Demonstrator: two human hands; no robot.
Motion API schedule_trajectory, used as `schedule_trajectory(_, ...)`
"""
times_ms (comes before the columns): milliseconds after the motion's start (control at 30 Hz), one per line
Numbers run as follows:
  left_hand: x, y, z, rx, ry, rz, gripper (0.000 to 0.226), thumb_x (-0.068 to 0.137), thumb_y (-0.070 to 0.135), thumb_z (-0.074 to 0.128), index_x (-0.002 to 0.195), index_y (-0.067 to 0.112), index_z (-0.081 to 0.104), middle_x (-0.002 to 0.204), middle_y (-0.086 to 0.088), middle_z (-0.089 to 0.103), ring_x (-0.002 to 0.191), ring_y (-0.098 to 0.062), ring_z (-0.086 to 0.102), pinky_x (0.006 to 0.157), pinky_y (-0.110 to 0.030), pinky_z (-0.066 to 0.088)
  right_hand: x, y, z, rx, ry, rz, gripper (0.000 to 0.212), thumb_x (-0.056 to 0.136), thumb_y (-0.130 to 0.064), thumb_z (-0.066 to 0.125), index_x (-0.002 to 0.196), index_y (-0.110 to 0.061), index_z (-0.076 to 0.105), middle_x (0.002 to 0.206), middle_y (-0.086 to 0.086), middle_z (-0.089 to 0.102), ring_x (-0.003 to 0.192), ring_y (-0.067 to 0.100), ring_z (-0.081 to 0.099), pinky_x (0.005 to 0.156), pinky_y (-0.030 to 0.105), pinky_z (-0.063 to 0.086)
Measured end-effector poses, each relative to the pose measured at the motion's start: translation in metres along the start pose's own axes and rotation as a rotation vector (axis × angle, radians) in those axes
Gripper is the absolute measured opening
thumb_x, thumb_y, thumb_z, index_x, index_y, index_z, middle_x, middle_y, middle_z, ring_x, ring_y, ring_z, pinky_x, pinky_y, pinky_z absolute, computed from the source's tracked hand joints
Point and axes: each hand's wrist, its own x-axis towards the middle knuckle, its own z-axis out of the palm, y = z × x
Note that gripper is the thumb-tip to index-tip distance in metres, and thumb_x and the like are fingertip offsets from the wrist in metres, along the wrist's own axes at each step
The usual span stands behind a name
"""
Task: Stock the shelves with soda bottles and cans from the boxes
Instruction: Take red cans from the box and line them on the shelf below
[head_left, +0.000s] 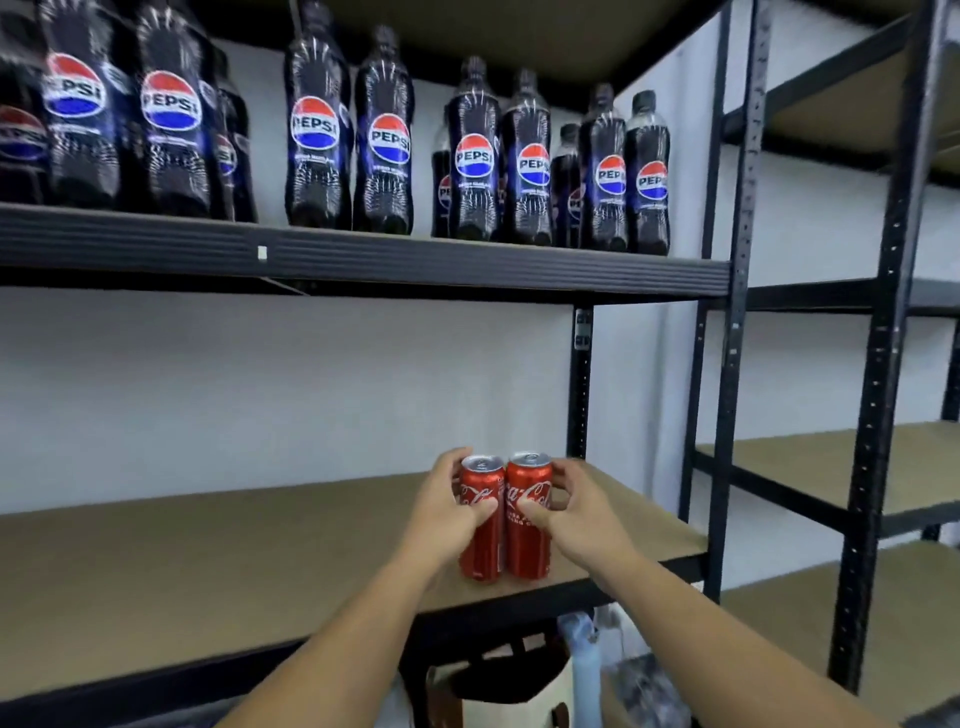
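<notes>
Two slim red cola cans stand side by side, touching, near the front right of the brown middle shelf. My left hand grips the left can, thumb across its front. My right hand grips the right can the same way. Both cans are upright with their bases at the shelf board. On the shelf above, several dark Pepsi bottles stand in rows.
A black upright post bounds the shelf on the right. A second rack with bare brown boards stands further right. Below the middle shelf I see a pale blue bottle and a bag. White wall behind.
</notes>
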Motion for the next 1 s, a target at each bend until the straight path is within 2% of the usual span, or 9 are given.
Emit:
schedule_trajectory(133,0.020,-0.010,0.009,-0.022,0.003,-0.002,0.055,0.093,0.001,0.066,0.122,0.044,0.049,0.117,0.017,0.064,0.102,0.009,0.059,0.086,-0.021,0.047,0.023,0.023,0.010,0.029,0.011,-0.007,0.053,0.086,-0.030,0.079,0.131,-0.037,0.053,0.126,-0.015,0.066,0.106,0.005,0.067,0.098,0.043,0.056)
schedule_trajectory(200,0.028,-0.020,0.010,0.031,-0.029,0.015,0.055,0.095,0.006,0.066,0.120,0.051,0.049,0.119,0.019,0.065,0.107,0.006,0.060,0.095,-0.025,0.048,0.028,0.029,0.011,0.027,-0.022,-0.008,0.052,0.088,-0.033,0.077,0.131,-0.044,0.052,0.124,-0.019,0.066,0.109,0.001,0.065,0.100,0.040,0.054)
schedule_trajectory(300,0.024,-0.046,0.010,0.144,-0.124,-0.005,0.062,0.092,0.016,0.071,0.125,0.059,0.041,0.126,0.021,0.062,0.118,-0.002,0.060,0.110,-0.037,0.045,0.024,0.040,0.009,-0.020,-0.167,0.029,0.060,0.091,-0.022,0.075,0.133,-0.053,0.044,0.120,-0.024,0.066,0.108,-0.008,0.061,0.101,0.030,0.048)
schedule_trajectory(400,0.021,-0.068,0.010,0.278,-0.141,0.019,0.066,0.092,0.029,0.071,0.143,0.047,0.033,0.136,0.016,0.054,0.126,-0.007,0.053,0.113,-0.039,0.042,0.028,0.053,0.008,-0.076,-0.230,0.045,0.068,0.093,-0.012,0.071,0.121,-0.064,0.037,0.122,-0.029,0.058,0.112,-0.006,0.055,0.100,0.026,0.044)
schedule_trajectory(500,0.033,-0.076,0.007,0.328,-0.172,-0.010,0.057,0.100,0.022,0.063,0.148,0.037,0.034,0.130,0.015,0.053,0.117,-0.005,0.051,0.105,-0.025,0.038,0.042,0.062,0.008,-0.124,-0.228,0.041,0.065,0.092,-0.015,0.073,0.125,-0.057,0.037,0.121,-0.028,0.055,0.116,0.001,0.054,0.093,0.022,0.045)
schedule_trajectory(633,0.065,-0.087,0.014,0.342,-0.197,-0.032,0.055,0.105,0.015,0.054,0.153,0.031,0.032,0.140,0.010,0.052,0.119,-0.003,0.047,0.105,-0.022,0.033,0.069,0.072,0.013,-0.166,-0.161,0.036,0.068,0.089,-0.018,0.077,0.135,-0.048,0.036,0.119,-0.024,0.055,0.113,0.002,0.056,0.099,0.028,0.046)
schedule_trajectory(733,0.103,-0.099,0.029,0.323,-0.190,-0.057,0.056,0.106,0.016,0.051,0.154,0.028,0.027,0.147,0.009,0.049,0.131,-0.008,0.046,0.112,-0.030,0.033,0.103,0.082,0.017,-0.171,-0.109,0.058,0.065,0.089,-0.020,0.077,0.140,-0.039,0.041,0.125,-0.018,0.057,0.114,0.008,0.058,0.102,0.033,0.048)
schedule_trajectory(900,0.174,-0.121,0.065,0.339,-0.154,-0.077,0.044,0.106,0.015,0.047,0.145,0.028,0.030,0.141,-0.001,0.054,0.125,-0.020,0.053,0.111,-0.044,0.041,0.173,0.113,0.020,-0.213,-0.029,0.088,0.074,0.087,-0.021,0.080,0.148,-0.027,0.038,0.134,-0.008,0.059,0.120,0.014,0.060,0.107,0.039,0.048)
schedule_trajectory(1000,0.206,-0.129,0.084,0.378,-0.100,-0.059,0.045,0.106,0.014,0.046,0.148,0.024,0.032,0.142,-0.006,0.055,0.127,-0.024,0.053,0.107,-0.040,0.041,0.206,0.125,0.018,-0.236,-0.002,0.096,0.072,0.089,-0.021,0.077,0.149,-0.021,0.037,0.141,-0.002,0.058,0.124,0.017,0.058,0.101,0.028,0.043)
